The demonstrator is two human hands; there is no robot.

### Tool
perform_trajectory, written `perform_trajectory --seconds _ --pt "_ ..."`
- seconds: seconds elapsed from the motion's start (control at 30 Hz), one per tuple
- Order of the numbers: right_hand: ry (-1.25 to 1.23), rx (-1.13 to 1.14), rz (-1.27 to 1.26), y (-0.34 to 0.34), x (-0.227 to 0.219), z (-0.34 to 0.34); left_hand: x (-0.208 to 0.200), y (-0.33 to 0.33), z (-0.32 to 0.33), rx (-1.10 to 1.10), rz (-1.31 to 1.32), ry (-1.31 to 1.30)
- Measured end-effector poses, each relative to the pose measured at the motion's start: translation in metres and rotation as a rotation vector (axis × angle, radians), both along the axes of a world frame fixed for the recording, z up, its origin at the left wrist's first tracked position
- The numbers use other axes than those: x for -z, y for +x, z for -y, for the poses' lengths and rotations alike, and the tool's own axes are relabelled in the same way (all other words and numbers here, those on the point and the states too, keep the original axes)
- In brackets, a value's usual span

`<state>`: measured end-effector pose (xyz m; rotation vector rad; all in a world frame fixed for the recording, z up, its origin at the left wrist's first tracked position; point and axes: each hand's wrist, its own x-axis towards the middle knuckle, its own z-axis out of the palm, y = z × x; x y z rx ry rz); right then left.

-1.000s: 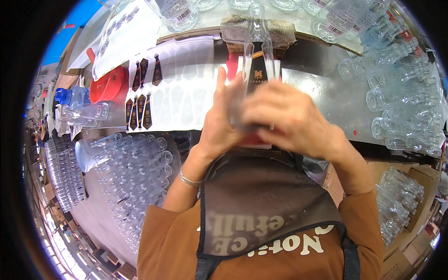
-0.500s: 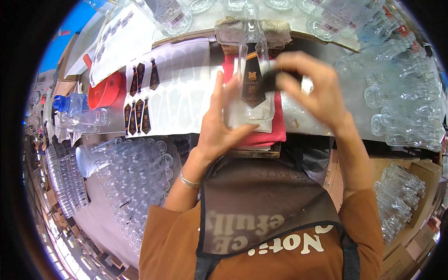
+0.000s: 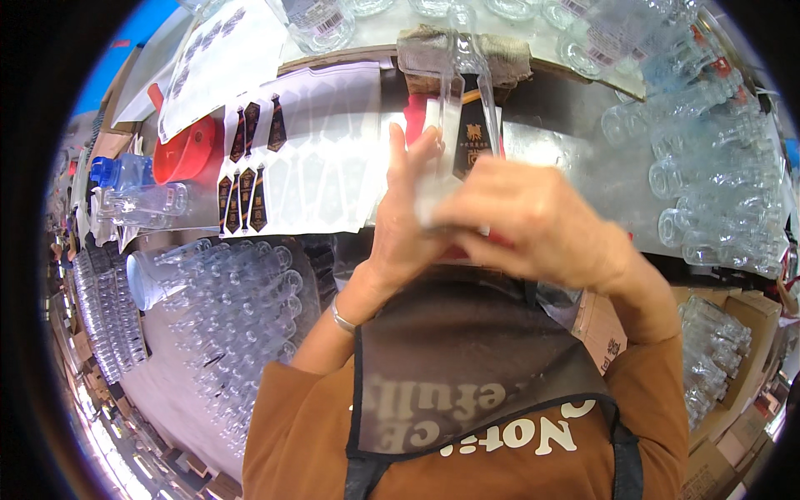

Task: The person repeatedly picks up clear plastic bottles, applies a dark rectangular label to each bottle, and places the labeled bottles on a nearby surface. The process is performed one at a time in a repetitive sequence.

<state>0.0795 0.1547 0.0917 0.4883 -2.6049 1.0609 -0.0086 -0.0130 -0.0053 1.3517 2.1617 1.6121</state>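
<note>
A clear glass bottle [image 3: 468, 62] lies with its neck on a folded beige cloth [image 3: 507, 62] and its base toward me. On its body sits a black, tie-shaped label [image 3: 473, 137] with gold print. My left hand [image 3: 400, 217] grips the bottle's lower left side, its fingers pointing away from me. Bent fingers of my right hand [image 3: 533, 217] cross the lower end of the bottle and hide it. Motion smears those fingertips, so whether they hold anything does not show. Beneath the bottle, a piece of red cloth [image 3: 415, 117] peeks out.
To the left lies a backing sheet [image 3: 321, 158] with several tie-shaped labels [image 3: 277, 125], beside a red plastic scoop-like container [image 3: 185, 152]. Clear bottles [image 3: 708, 179] line the right side. More bottles stand massed [image 3: 233, 308] at lower left, and others fill a carton [image 3: 733, 333] at lower right.
My right hand has swung down and left from the bottle's right side to its lower end. The dark thing in its fingers no longer shows. The bottle has shifted slightly right.
</note>
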Motion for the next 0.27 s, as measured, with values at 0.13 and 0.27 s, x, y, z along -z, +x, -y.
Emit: perform_trajectory --seconds 0.13,0.27 --pt "-0.077 0.603 -0.119 -0.037 0.008 -0.058 -0.006 0.002 -0.002 0.021 0.069 -0.037" --pt "0.072 0.16 -0.349 -0.018 0.034 -0.05 0.0 -0.001 0.004 0.054 0.074 -0.01"
